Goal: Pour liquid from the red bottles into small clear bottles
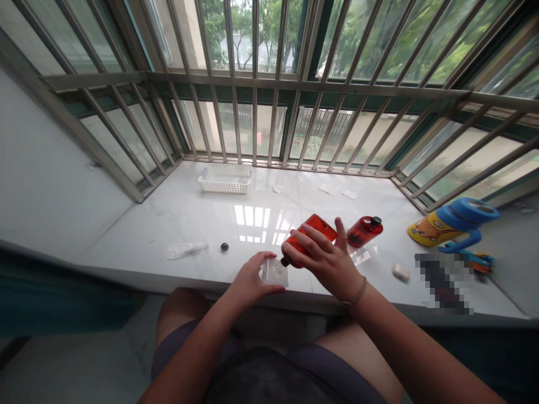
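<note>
The right hand [330, 261] holds an orange bottle [309, 238] tipped down, its mouth over a small clear jar [275, 273]. The left hand [248, 283] holds that jar at the near edge of the white tabletop [189, 213]. A second orange bottle [364, 230] lies just to the right. A little black cap [224, 246] sits to the left. A white basket [225, 178] is far back.

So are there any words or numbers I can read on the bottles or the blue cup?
None can be read.
Orange bottle tipped in the right hand: no label showing.
Second orange bottle lying on the sill: no label showing.
Blue and yellow cup: a cartoon picture, any words too small to read.
Small clear container in the left hand: no text.
</note>
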{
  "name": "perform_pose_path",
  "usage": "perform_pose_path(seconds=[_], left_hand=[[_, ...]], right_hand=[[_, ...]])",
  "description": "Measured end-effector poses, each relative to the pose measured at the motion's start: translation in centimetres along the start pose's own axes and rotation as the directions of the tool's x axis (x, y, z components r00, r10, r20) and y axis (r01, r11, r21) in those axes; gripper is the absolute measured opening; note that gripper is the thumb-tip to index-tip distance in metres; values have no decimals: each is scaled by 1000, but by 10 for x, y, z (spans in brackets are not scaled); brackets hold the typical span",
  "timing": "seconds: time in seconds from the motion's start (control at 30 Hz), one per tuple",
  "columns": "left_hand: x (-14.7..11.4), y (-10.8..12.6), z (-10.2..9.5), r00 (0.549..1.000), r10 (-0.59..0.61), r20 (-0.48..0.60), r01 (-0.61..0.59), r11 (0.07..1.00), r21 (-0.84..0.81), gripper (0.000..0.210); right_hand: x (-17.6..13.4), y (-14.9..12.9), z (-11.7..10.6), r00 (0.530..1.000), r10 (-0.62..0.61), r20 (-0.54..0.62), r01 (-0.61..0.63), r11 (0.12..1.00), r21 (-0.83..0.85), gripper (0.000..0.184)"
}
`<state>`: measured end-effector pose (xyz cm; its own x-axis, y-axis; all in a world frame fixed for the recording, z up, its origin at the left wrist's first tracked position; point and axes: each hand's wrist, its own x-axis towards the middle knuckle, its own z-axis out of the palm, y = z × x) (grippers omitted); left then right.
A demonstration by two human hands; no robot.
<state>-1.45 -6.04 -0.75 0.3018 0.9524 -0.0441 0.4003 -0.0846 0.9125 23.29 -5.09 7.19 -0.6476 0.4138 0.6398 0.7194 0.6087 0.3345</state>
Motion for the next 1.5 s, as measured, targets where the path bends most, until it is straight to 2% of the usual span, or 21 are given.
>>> perform_pose_path(seconds=[0.37, 0.63, 1.17, 1.37, 1.5], left_hand=[[-1, 2, -1, 1000, -6, 3, 6, 1000, 1, 77], [-1, 1, 0, 1000, 0, 4, 0, 1000, -9, 77], [-1, -5, 2, 1000, 17, -8, -17, 1000, -8, 79], [-1, -5, 2, 1000, 4, -3, -4, 1000, -30, 79], [0, -7, 2, 1000, -10, -12, 10, 999, -41, 77]], right_hand=[[-2, -2, 5, 999, -38, -5, 38, 999, -10, 41], [-4, -3, 4, 997, -43, 57, 43, 999, 11, 47], [0, -8, 4, 991, -116, 63, 117, 993, -15, 40], [-4, -14, 7, 993, -79, 87, 80, 997, -7, 39], [-11, -21, 12, 994, 6, 105, -9, 1000, 25, 48]])
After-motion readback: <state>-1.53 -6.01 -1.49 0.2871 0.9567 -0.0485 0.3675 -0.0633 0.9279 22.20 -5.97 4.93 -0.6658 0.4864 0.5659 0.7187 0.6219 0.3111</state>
